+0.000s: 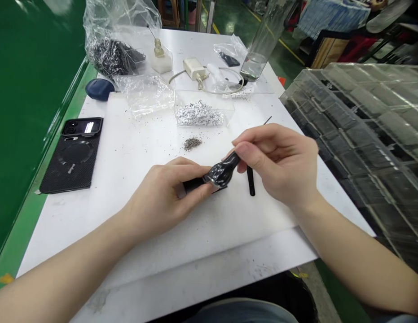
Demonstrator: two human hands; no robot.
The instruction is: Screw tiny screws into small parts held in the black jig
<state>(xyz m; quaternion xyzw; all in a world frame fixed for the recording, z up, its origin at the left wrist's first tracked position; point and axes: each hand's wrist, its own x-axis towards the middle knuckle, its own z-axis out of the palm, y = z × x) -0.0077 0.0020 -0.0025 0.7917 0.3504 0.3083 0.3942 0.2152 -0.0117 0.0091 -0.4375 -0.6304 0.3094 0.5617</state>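
Observation:
Over the middle of the white table, both hands hold a glossy black part (222, 174) with a rounded, bulging middle and a narrow upper end. My left hand (168, 188) is closed around its lower left side, thumb in front and index finger on top. The narrow end is pinched between thumb and fingertips of my right hand (276, 161). Just below the right fingers lies a slim tool with a black handle (251, 183); its thin tip shows beyond the hand and its middle is hidden. A small pile of tiny metal pieces (192, 143) lies beyond the hands.
A clear tray (200, 114) holds small black-and-white pieces. Behind it are a white charger (194, 68), a small bottle (158, 48) and a clear cylinder (257, 58). Left are a phone (70, 154), a dark blue oval object (99, 89) and plastic bags (116, 54). Clear compartment boxes (363, 125) stand right.

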